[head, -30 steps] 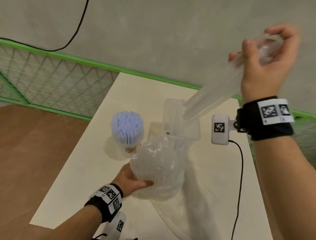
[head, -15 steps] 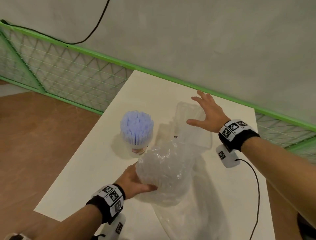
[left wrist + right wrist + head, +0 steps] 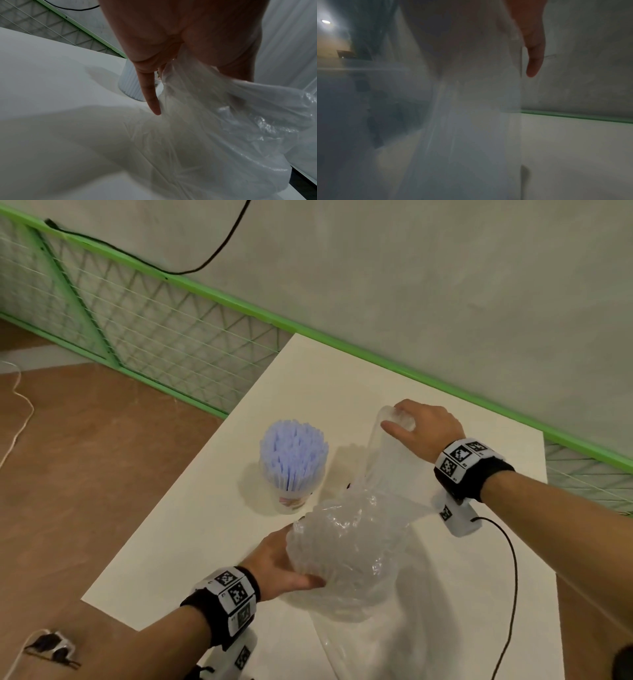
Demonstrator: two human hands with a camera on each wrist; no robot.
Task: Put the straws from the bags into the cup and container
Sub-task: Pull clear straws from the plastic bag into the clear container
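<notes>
The right hand (image 3: 423, 428) clasped the top of a bundle of clear, glossy plastic straws (image 3: 383, 453), fingers curled over the rounded upper end and thumb laid along its near side. The bundle was a long, thin-walled cylinder of tubes; its long axis leaned from the held end, up and away, down toward the person, the lower end sinking into a clear, hard-walled plastic container (image 3: 346, 470) mostly hidden behind the bag. From the right wrist view only a pale, smeared translucent sheet and one fingertip (image 3: 534, 65) showed, too blurred to tell more.

The left hand (image 3: 277, 563) cupped the side of a crumpled, clear plastic bag (image 3: 346, 553), its grip wrapped round the thin film with the thumb on the near face; in the left wrist view one finger (image 3: 150, 94) lay straight down the wrinkled film. The bag bulged in a shiny, dimpled dome, and its loose tail spread flat over the matte, cream-white table (image 3: 191, 529) toward the near edge.

Just left of the container stood a small clear plastic cup (image 3: 294, 498), upright, packed with pale lilac straws (image 3: 293, 453) whose long axes ran vertical, their open ends forming a tight round tuft pointing up
</notes>
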